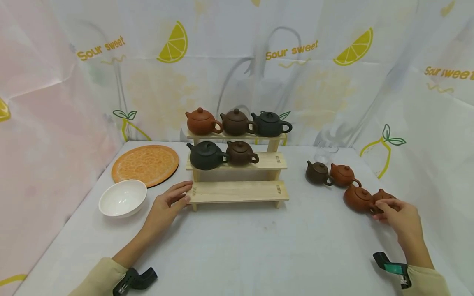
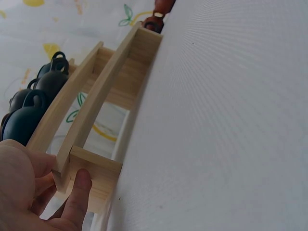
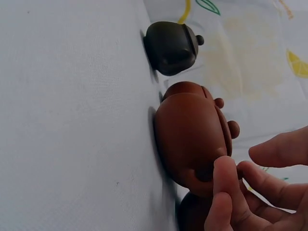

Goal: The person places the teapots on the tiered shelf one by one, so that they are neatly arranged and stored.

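Note:
My left hand [image 1: 168,207] grips the left end of the bottom shelf of a stepped wooden stand [image 1: 237,192]; one finger lies along the front leg. On the top shelf sit an orange-brown teapot [image 1: 200,124], a dark brown one [image 1: 235,123] and a black one [image 1: 267,125]. The middle shelf carries another black teapot [image 1: 205,156] and a brown one [image 1: 240,154]. At the right, my right hand [image 1: 401,218] pinches at the handle of a reddish-brown teapot [image 3: 190,130], its fingers partly hiding it. One more reddish teapot [image 1: 383,195] stands just behind the fingers.
Farther back at the right, a dark brown teapot [image 1: 316,173] and a reddish one [image 1: 342,175] stand near a clear glass vessel [image 1: 326,150]. A white bowl [image 1: 123,199] and a round orange mat [image 1: 145,164] lie left of the stand. Printed cloth hangs behind.

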Action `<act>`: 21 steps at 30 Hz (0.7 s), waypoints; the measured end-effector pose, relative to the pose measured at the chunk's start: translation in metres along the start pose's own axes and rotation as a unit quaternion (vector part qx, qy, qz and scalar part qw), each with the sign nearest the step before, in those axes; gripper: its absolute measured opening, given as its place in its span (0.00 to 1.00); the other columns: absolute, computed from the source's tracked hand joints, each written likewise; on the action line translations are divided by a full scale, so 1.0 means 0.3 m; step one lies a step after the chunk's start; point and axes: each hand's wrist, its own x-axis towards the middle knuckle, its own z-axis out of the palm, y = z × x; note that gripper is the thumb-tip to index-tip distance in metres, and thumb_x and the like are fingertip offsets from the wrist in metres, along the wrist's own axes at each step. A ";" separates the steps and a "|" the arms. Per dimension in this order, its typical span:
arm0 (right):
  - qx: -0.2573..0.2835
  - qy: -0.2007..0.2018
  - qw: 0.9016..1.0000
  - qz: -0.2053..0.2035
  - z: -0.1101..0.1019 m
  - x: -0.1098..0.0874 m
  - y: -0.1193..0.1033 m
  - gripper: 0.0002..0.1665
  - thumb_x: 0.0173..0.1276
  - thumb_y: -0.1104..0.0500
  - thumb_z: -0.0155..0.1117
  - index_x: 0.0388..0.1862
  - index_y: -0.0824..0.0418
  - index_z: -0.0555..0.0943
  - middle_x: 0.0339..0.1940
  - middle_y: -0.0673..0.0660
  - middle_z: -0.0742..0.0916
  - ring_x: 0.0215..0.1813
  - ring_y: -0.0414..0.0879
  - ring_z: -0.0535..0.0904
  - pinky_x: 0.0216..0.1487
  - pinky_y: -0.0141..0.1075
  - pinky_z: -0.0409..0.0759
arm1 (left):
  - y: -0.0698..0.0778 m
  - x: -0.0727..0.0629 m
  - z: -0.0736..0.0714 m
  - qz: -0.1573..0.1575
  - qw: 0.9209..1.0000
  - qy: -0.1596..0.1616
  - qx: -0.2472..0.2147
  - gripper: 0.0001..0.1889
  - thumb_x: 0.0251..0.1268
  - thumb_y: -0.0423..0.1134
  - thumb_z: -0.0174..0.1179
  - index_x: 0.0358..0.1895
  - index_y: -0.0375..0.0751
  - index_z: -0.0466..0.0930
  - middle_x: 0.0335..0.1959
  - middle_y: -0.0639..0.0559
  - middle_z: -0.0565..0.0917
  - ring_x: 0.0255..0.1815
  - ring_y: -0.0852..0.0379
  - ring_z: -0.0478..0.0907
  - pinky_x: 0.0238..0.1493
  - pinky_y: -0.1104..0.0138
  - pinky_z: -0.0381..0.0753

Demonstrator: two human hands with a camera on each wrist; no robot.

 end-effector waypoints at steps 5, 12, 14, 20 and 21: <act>0.022 -0.035 0.999 0.024 0.006 -0.002 0.008 0.23 0.84 0.57 0.55 0.56 0.80 0.74 0.33 0.47 0.84 0.28 0.42 0.87 0.32 0.35 0.88 | -0.002 0.004 0.000 0.002 1.000 0.000 0.001 0.22 0.79 0.39 0.61 0.71 0.36 0.78 0.75 0.45 0.72 0.68 0.44 0.74 0.60 0.77 0.74; 0.109 -0.050 0.992 0.045 0.030 -0.001 0.023 0.13 0.84 0.61 0.53 0.51 0.74 0.73 0.29 0.46 0.86 0.30 0.42 0.88 0.34 0.36 0.88 | -0.002 0.002 0.000 0.005 1.000 -0.002 0.002 0.22 0.79 0.39 0.61 0.71 0.36 0.77 0.74 0.45 0.72 0.69 0.44 0.73 0.60 0.78 0.73; 0.129 -0.043 0.990 0.049 0.037 -0.002 0.027 0.11 0.83 0.63 0.53 0.48 0.72 0.75 0.28 0.46 0.85 0.29 0.42 0.87 0.33 0.34 0.88 | -0.004 0.001 0.001 0.005 1.000 -0.001 0.001 0.22 0.79 0.38 0.61 0.71 0.36 0.77 0.74 0.45 0.72 0.68 0.44 0.74 0.60 0.77 0.74; 0.213 -0.024 0.975 0.055 0.046 -0.013 0.024 0.11 0.81 0.64 0.57 0.36 0.61 0.82 0.26 0.48 0.85 0.26 0.44 0.86 0.30 0.33 0.87 | -0.009 -0.001 0.002 0.005 1.000 0.000 0.001 0.22 0.79 0.38 0.61 0.70 0.36 0.78 0.75 0.44 0.72 0.68 0.44 0.74 0.59 0.77 0.75; 0.227 -0.022 0.972 0.052 0.046 -0.016 0.021 0.12 0.81 0.65 0.57 0.34 0.60 0.82 0.26 0.49 0.85 0.26 0.44 0.85 0.30 0.33 0.87 | -0.008 -0.001 0.001 0.007 1.000 0.000 0.002 0.22 0.79 0.38 0.61 0.70 0.36 0.77 0.75 0.44 0.71 0.68 0.43 0.74 0.59 0.77 0.75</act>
